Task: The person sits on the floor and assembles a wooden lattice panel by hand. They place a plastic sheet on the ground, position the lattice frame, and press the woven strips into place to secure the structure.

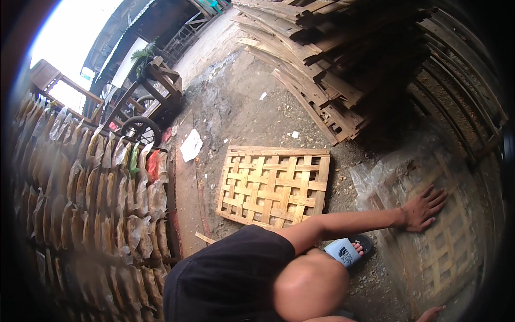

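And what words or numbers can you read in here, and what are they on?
Wide, pale-blue sandal strap: dark printed lettering and a curved emblem, wording not repeated here.
Red plastic wrapping and green plastic wrapping: too blurred to tell whether they carry print.
Clear, crinkled plastic sheet: no lettering that I can make out.

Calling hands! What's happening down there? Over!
Left hand flat on clear plastic. Right hand partly in view. Woven panel under the plastic. Sandalled foot nearby.

Lattice panel (273, 187) on grnd (230, 102), btwn bag rack (91, 198) L & plastic sheet (407, 252) R.
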Demonstrator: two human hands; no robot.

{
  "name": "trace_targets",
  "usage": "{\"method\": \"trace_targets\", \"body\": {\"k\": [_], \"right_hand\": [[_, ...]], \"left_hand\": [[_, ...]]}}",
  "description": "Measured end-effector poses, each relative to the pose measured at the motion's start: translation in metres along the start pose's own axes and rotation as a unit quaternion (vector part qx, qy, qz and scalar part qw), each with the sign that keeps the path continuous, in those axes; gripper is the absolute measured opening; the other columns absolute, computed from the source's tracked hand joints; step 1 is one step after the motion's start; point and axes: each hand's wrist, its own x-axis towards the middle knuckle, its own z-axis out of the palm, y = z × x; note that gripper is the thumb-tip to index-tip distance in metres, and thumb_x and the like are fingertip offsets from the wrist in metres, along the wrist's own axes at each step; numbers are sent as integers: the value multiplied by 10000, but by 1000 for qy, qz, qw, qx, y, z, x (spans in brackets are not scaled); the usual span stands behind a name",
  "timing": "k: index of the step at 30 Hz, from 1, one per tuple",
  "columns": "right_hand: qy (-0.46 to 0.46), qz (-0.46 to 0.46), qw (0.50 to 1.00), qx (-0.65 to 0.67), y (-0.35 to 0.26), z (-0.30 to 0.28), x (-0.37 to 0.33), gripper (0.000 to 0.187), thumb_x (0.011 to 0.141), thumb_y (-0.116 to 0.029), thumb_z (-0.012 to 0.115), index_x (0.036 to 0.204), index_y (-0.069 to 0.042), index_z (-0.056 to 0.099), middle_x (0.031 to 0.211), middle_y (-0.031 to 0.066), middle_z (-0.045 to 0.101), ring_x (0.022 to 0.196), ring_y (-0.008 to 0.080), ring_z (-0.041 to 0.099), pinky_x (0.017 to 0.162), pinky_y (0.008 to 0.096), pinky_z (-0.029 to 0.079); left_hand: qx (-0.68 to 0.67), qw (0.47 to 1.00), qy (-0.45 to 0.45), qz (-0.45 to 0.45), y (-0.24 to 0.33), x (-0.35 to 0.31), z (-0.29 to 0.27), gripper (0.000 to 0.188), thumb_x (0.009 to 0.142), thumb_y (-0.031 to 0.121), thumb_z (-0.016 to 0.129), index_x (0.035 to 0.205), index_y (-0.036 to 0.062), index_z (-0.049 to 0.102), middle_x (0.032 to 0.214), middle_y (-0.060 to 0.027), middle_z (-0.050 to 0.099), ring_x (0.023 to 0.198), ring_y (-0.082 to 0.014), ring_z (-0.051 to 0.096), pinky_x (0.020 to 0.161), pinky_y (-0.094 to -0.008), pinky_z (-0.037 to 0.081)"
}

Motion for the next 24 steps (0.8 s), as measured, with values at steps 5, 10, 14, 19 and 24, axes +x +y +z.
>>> {"method": "trace_targets", "body": {"k": [5, 10, 14, 19, 24], "right_hand": [[36, -101, 992, 67, -25, 19, 31, 609, 1153, -436, 426, 1566, 9, 477, 1629, 246, 459, 1508, 433, 428, 1242, 534, 365], [90, -274, 948, 136, -280, -65, -27, 611, 1154, -440, 432, 1685, -144, 367, 1729, 137, 369, 1598, 326, 337, 1295, 500, 264], [40, -168, 982, 74, -245, -54, -24, 645, 1156, -490, 375, 1701, -148, 327, 1750, 83, 340, 1615, 297, 304, 1315, 522, 226], [-61, 99, 985, 127, -90, -51, -22, 801, 1101, -670, 319, 1693, -131, 334, 1676, 206, 432, 1554, 421, 382, 1261, 529, 311], [-76, 186, 979, 41, -50, -70, -9, 731, 1140, -542, 247, 1619, -19, 425, 1643, 272, 446, 1543, 466, 394, 1246, 682, 228]], "left_hand": [[-27, 999, 17, 17, 3, 2, 1, 788, 1033, 429, 312, 1591, -128, 324, 1733, -317, 207, 1631, -455, 172, 1337, -626, 35], [-36, 999, 7, 8, -1, -2, -3, 763, 1039, 414, 352, 1580, -123, 364, 1721, -315, 248, 1634, -446, 173, 1339, -615, 39], [56, 998, -10, -1, -8, 1, -4, 701, 1082, 413, 350, 1603, -55, 391, 1742, -267, 248, 1646, -400, 171, 1342, -578, 65], [143, 990, -8, -10, -17, 6, 5, 699, 1103, 414, 349, 1662, -4, 320, 1759, -222, 244, 1652, -375, 169, 1339, -572, 80], [154, 988, 0, 12, -13, 15, 18, 703, 1100, 420, 357, 1653, -13, 345, 1758, -222, 256, 1640, -394, 208, 1331, -589, 85]]}}
